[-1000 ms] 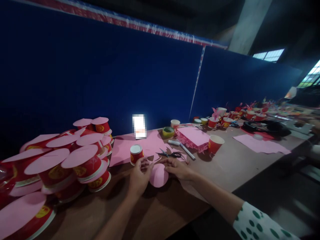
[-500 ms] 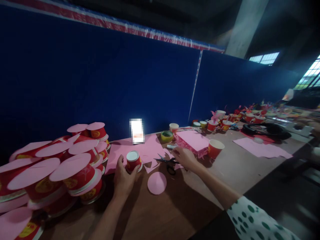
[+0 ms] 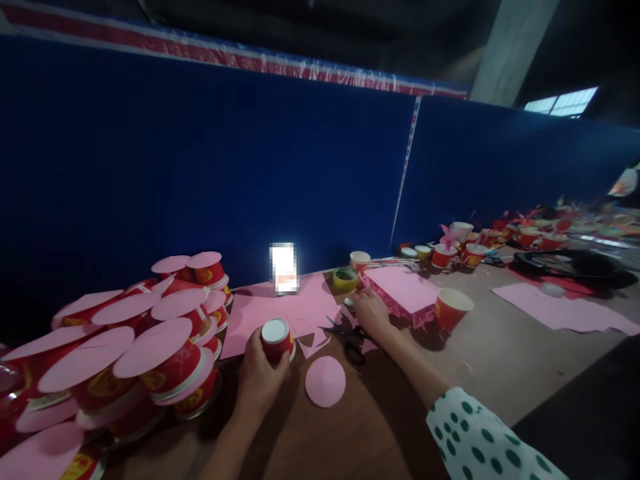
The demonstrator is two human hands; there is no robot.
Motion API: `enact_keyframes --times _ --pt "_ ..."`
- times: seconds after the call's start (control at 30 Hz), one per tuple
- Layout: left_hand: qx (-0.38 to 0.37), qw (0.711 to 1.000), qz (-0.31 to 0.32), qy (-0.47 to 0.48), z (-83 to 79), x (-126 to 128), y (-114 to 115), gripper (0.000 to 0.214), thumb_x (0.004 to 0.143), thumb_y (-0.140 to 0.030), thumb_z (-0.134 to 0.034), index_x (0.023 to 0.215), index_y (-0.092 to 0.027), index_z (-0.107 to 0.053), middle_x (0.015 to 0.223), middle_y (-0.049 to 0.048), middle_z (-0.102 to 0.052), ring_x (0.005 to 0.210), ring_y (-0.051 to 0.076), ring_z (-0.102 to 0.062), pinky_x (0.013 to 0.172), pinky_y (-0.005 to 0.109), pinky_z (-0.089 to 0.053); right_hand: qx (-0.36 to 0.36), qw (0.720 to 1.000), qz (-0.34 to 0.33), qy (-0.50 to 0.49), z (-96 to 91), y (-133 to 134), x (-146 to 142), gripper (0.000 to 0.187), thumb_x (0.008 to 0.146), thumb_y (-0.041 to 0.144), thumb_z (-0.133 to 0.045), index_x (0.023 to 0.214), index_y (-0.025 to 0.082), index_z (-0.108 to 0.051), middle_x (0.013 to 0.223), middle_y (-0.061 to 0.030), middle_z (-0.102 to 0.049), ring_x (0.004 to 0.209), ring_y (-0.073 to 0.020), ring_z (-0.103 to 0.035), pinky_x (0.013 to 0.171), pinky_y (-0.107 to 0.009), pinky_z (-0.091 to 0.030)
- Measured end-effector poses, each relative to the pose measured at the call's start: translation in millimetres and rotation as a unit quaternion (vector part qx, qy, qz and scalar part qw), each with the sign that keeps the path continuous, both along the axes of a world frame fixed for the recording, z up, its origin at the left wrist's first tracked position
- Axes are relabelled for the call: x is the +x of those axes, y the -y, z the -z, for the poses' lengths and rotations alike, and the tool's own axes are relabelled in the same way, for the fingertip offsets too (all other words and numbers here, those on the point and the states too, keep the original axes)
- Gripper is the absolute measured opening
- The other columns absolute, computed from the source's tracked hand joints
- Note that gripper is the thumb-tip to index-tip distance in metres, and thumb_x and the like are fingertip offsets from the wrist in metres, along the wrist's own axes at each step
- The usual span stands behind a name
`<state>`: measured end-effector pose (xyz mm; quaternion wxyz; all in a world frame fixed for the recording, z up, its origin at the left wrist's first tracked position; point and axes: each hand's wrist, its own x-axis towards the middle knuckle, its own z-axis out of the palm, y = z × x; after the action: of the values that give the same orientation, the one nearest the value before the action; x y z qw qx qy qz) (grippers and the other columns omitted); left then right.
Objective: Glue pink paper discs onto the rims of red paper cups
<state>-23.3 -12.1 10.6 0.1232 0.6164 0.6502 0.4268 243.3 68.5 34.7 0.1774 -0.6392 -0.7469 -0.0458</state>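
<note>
My left hand (image 3: 263, 377) is wrapped around an upside-down red paper cup (image 3: 284, 343), its pale round base facing up. On the brown table in front of it lies a pink paper disc (image 3: 325, 381) with a crease to its centre. My right hand (image 3: 371, 312) is closed, fingers down, over a short white stick (image 3: 349, 302), with only its end showing. Black-handled scissors (image 3: 354, 350) lie beside that hand, among pink paper scraps (image 3: 315, 345). Under the scraps, a large pink sheet (image 3: 305, 300) stretches back toward the blue partition.
Stacked red cups with pink discs (image 3: 155, 347) crowd the left. A lit phone (image 3: 284, 268) stands at the partition (image 3: 200, 153). A tape roll (image 3: 345, 278), a stack of pink paper (image 3: 400, 287) and an upright cup (image 3: 453, 310) sit behind and right of my right hand.
My right hand has moved down onto the white stick, which lay by its fingertips before. My left hand has closed more firmly around the cup. The view has shifted slightly.
</note>
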Motion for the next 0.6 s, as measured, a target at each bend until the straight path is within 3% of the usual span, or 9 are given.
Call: enact_keyframes --times 0.13,0.3,0.33,0.4,0.5,0.6 --pt "-0.016 1.000 -0.006 -0.015 -5.4 5.2 7.3 0.065 0.069 -0.030 -0.060 0.126 -0.015 -0.035 0.122 0.0166 -0.052 0.116 0.031 -0.050 0.095 0.046 -0.043 0.014 0.998 -0.018 -0.050 -9.0 7.7 -3.3 0.026 0.086 0.012 -0.044 0.104 0.013 -0.064 0.100 -0.0136 -0.066 0.101 -0.0247 -0.052 0.092 -0.036 -0.033" --pt "-0.014 0.999 -0.027 0.011 -12.1 10.3 9.1 0.070 0.066 -0.048 -0.064 0.123 -0.017 -0.036 0.120 0.0161 -0.052 0.110 0.032 -0.054 0.090 0.047 -0.046 0.011 0.981 -0.094 -0.172 -27.0 38.2 -27.7 0.029 0.085 0.015 -0.046 0.111 0.018 -0.057 0.106 -0.0069 -0.063 0.098 -0.0191 -0.054 0.085 -0.030 -0.040" --pt "-0.009 0.999 -0.033 0.021 -12.3 10.1 8.6 0.072 0.065 -0.050 -0.065 0.122 -0.018 -0.036 0.119 0.0160 -0.052 0.108 0.032 -0.055 0.088 0.047 -0.046 -0.017 0.951 -0.135 -0.276 -28.4 45.3 -34.3 0.028 0.085 0.018 -0.046 0.112 0.018 -0.057 0.103 -0.0065 -0.063 0.093 -0.0188 -0.055 0.080 -0.029 -0.042" --pt "-0.002 0.999 -0.036 0.039 -11.1 8.7 7.5 0.071 0.065 -0.049 -0.066 0.120 -0.018 -0.036 0.116 0.0149 -0.053 0.104 0.031 -0.057 0.086 0.047 -0.047 -0.100 0.854 -0.181 -0.478 -28.1 57.5 -46.8 0.027 0.088 0.027 -0.044 0.110 0.020 -0.057 0.090 -0.0041 -0.062 0.079 -0.0170 -0.057 0.068 -0.028 -0.044" --pt "-0.008 0.999 0.004 0.037 -7.4 5.5 7.4 0.061 0.068 -0.043 -0.063 0.118 -0.019 -0.037 0.111 0.0121 -0.056 0.102 0.030 -0.058 0.086 0.045 -0.047 -0.179 0.714 -0.169 -0.655 -23.1 68.8 -60.5 0.024 0.086 0.037 -0.048 0.094 0.019 -0.062 0.073 -0.0013 -0.056 0.063 -0.0140 -0.050 0.057 -0.025 -0.040" --pt "-0.024 0.999 0.040 0.021 -5.7 3.2 9.8 0.057 0.071 -0.037 -0.061 0.119 -0.018 -0.037 0.111 0.0117 -0.057 0.103 0.028 -0.058 0.087 0.044 -0.047 -0.211 0.644 -0.142 -0.721 -19.0 74.9 -66.4 0.022 0.080 0.041 -0.058 0.085 0.020 -0.062 0.069 0.0002 -0.053 0.057 -0.0119 -0.045 0.050 -0.023 -0.036"
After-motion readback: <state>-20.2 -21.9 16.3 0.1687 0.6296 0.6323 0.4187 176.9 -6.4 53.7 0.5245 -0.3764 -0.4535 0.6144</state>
